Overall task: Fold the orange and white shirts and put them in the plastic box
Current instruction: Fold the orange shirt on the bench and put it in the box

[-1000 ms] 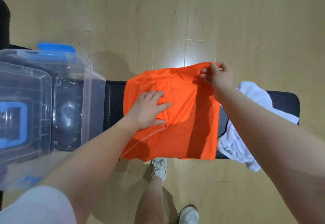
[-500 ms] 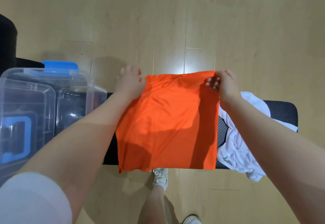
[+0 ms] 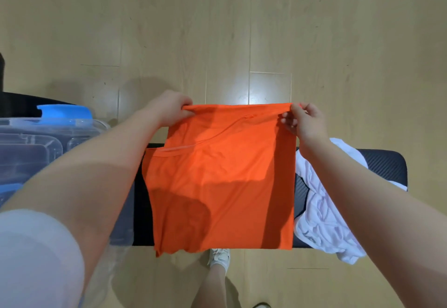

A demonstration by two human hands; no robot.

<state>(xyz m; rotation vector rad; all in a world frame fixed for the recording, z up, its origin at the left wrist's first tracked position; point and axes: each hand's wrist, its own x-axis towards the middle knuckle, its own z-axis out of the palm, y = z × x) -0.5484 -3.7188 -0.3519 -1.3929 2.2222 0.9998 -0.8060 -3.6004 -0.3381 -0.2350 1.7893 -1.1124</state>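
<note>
Left hand (image 3: 167, 108) and right hand (image 3: 306, 121) each hold a pinching grip on a far corner of the orange shirt (image 3: 217, 181), which drapes over the dark tabletop (image 3: 384, 162). White shirt (image 3: 321, 211) lies crumpled beside the right grip. Plastic box (image 3: 48, 138) sits left of the left grip, its forearm overlapping it.
</note>
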